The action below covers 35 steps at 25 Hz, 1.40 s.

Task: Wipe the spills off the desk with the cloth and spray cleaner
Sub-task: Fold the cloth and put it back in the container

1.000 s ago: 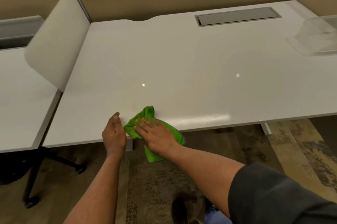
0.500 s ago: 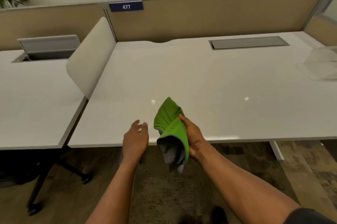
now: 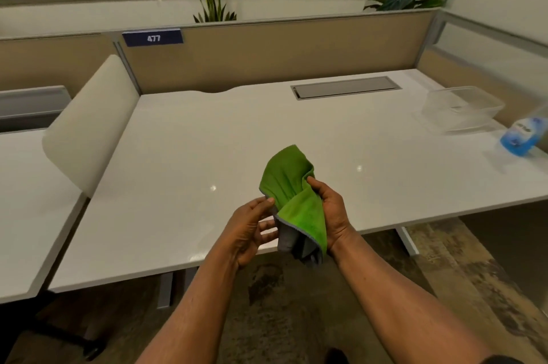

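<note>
A green cloth [image 3: 289, 185] with a grey underside hangs crumpled in the air above the front edge of the white desk [image 3: 207, 138]. My right hand [image 3: 329, 209] grips it from the right side. My left hand [image 3: 252, 227] touches its left edge with the fingertips, fingers half curled. A spray cleaner bottle [image 3: 523, 138] with blue liquid stands at the desk's far right, blurred. I see no clear spill on the glossy desk top, only small light reflections.
A clear plastic container [image 3: 462, 110] sits at the back right beside the bottle. A grey cable hatch [image 3: 345, 87] lies at the back. A beige divider panel [image 3: 89, 123] separates a second desk [image 3: 26, 200] on the left. Tan partition walls border the back.
The cloth was lifted off the desk's front edge by my right hand and raised. My left hand came off the desk edge and now touches the cloth. The view tilted up and right.
</note>
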Motion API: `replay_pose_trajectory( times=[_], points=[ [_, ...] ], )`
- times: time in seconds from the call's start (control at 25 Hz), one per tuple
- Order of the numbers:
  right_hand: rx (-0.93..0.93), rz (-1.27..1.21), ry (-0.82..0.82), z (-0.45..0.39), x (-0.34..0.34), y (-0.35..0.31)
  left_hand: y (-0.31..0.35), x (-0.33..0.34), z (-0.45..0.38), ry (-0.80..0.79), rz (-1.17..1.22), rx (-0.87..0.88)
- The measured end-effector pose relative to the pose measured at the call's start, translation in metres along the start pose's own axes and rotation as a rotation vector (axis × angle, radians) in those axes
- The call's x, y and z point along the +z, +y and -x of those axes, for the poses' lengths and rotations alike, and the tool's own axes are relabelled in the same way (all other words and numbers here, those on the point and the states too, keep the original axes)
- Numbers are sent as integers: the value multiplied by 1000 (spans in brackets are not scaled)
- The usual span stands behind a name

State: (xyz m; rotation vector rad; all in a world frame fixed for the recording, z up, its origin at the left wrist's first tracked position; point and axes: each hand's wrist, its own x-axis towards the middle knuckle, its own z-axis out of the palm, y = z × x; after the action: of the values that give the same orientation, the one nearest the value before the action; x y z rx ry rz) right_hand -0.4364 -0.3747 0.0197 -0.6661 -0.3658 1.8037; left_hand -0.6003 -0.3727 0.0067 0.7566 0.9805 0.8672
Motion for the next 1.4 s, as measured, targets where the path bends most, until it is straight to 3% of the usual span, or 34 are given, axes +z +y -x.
replay_pose_trajectory(
  times=[0.28, 0.44, 0.52, 0.6, 0.68, 0.76, 0.92, 1.0, 1.08, 1.28, 1.4],
  points=[
    [-125, 158, -155, 10, 23, -61, 52, 39, -12, -105, -215, 257],
    [-359, 424, -185, 13, 35, -104, 99, 60, -13, -138, -321, 504],
    [-425, 544, -96, 10, 37, -119, 119, 69, -10, -131, -405, 649],
    [-358, 594, 92, 2, 31, -118, 126, 73, -11, -61, -535, 722],
    [-208, 619, 240, -3, 19, -109, 122, 71, -22, 37, -660, 710],
    [-103, 582, 278, 0, 8, -101, 114, 65, -35, 99, -686, 569],
    [-72, 384, 196, 6, -10, -100, 95, 51, -47, -61, -404, 129],
    [-71, 418, 204, 9, -20, -99, 85, 47, -51, -131, -356, 60],
    [-107, 486, 207, 11, -27, -103, 82, 48, -55, -172, -388, 93],
    [-433, 447, 224, 18, -33, -136, 95, 72, -64, -245, -323, 447],
    [-519, 581, 234, 25, -36, -159, 95, 94, -74, -237, -331, 516]
  ],
)
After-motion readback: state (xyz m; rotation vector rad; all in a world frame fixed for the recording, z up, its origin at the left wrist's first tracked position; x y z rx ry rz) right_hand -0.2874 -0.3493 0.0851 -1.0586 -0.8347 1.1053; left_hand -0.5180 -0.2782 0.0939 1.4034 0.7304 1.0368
